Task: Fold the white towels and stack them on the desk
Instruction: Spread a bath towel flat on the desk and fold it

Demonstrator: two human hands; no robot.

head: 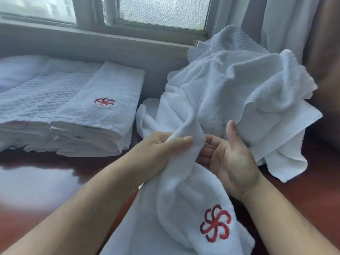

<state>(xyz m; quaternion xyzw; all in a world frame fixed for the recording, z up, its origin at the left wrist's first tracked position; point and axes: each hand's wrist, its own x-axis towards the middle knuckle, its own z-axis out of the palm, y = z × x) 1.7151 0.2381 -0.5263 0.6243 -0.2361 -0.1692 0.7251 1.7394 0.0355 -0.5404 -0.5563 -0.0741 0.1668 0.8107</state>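
This looks like a hotel room or its linen area. Stacks of folded white towels (73,111) carry the same red embroidered logo (104,102), as house linen does, and a heap of unfolded towels (239,92) lies beside them. They sit on a polished dark wood desk (303,190) under a window (147,13) with pale curtains (287,24).

You see a towel (184,208) of soft white terry cloth, matt and nubbly, with a red stitched emblem (215,225). At left, the folded stack (73,111) shows ribbed, looped cloth. The table (36,181) is dark reddish wood, polished glossy, mirroring window light.
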